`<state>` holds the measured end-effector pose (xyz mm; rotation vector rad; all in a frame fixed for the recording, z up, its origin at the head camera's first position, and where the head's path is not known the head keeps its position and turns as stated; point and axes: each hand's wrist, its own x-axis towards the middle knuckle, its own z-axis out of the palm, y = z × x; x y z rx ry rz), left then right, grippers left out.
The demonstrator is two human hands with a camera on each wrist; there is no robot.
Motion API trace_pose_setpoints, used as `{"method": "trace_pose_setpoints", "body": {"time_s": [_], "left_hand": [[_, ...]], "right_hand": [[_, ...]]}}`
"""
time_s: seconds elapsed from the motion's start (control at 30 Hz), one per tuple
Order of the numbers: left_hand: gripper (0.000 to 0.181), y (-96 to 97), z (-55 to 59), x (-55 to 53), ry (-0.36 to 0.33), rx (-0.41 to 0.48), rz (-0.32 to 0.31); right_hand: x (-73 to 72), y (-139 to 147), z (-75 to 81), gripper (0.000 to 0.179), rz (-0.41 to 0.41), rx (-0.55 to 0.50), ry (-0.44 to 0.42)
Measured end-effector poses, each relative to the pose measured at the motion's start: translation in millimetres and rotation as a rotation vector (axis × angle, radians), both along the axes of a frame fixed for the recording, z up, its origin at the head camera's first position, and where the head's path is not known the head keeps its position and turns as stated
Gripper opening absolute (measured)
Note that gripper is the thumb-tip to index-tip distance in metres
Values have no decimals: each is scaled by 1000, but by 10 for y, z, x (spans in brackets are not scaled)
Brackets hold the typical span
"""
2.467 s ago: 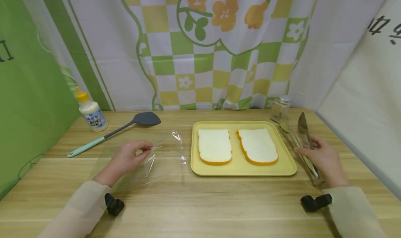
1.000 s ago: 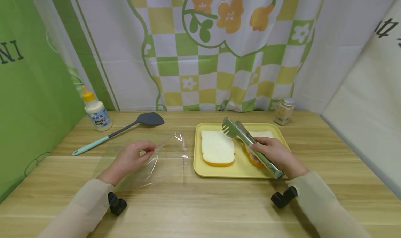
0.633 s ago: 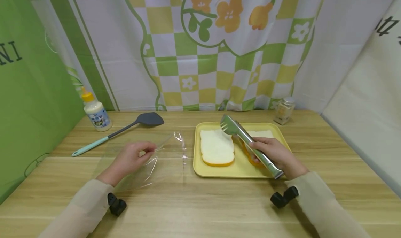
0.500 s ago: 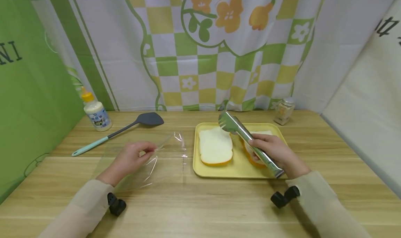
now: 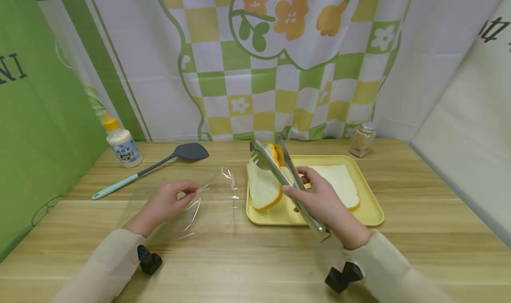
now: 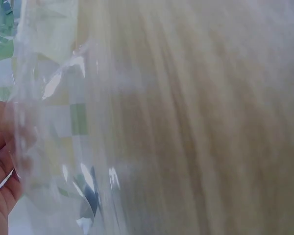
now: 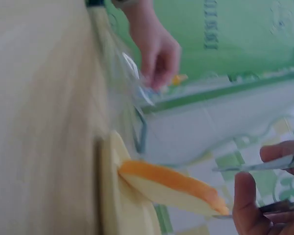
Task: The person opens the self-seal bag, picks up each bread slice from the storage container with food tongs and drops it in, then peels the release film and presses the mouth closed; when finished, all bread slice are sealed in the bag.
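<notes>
My left hand point(image 5: 171, 201) pinches the upper layer of a clear plastic bag point(image 5: 211, 205) between thumb and fingers, left of the tray; the left wrist view looks through the film. My right hand point(image 5: 319, 196) grips metal tongs point(image 5: 293, 185), whose arms stand apart around the far end of the left bread slice point(image 5: 263, 190). That slice is tilted, its orange crust point(image 7: 171, 181) raised off the yellow tray point(image 5: 369, 212) in the right wrist view, its lower edge still at the tray. Another bread slice point(image 5: 339, 183) lies flat on the tray's right side, partly behind my right hand.
A spatula point(image 5: 151, 170) with a mint handle lies behind the bag. A squeeze bottle point(image 5: 121, 145) with a yellow cap stands at the back left, a small glass jar point(image 5: 362, 139) at the back right. A patterned curtain point(image 5: 279, 63) hangs behind the table.
My right hand took the tongs from the tray's right side over to the left slice. The slice has since tipped up and shifted left, and the tongs' arms have spread. My left hand stays put.
</notes>
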<state>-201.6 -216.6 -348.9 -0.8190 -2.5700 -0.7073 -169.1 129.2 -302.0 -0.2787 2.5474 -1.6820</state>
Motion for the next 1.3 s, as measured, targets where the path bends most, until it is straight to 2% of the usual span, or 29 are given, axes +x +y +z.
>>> {"method": "trace_pose_setpoints", "body": {"time_s": [0.13,0.33,0.57,0.83,0.93,1.07,1.2,1.3], "left_hand": [[12,9,9,5,0,-3,3],[12,18,15,11,-25,2,10],[12,11,7,19,-57,7,21],[12,8,10,6,-47,0,20],[12,5,3,1,-29,-3,11],[12,4,-4,-7,-5,0,1],[11,9,-4,-12,9,5,-8],[11,5,2,-14,3,10,-11]], "right_hand": [[133,-196,-111,55,-23,-90,-24],[247,-414,-316,58,-51,-187,-44],[276,-525,-483,55,-49,-232,-38],[278,-552,-527,50,-32,-277,-54],[278,-523,-520,47,-32,-260,-59],[244,-400,-486,43,-18,-189,-51],[154,-146,-400,40,120,-53,2],[54,86,-319,38,257,93,130]]}}
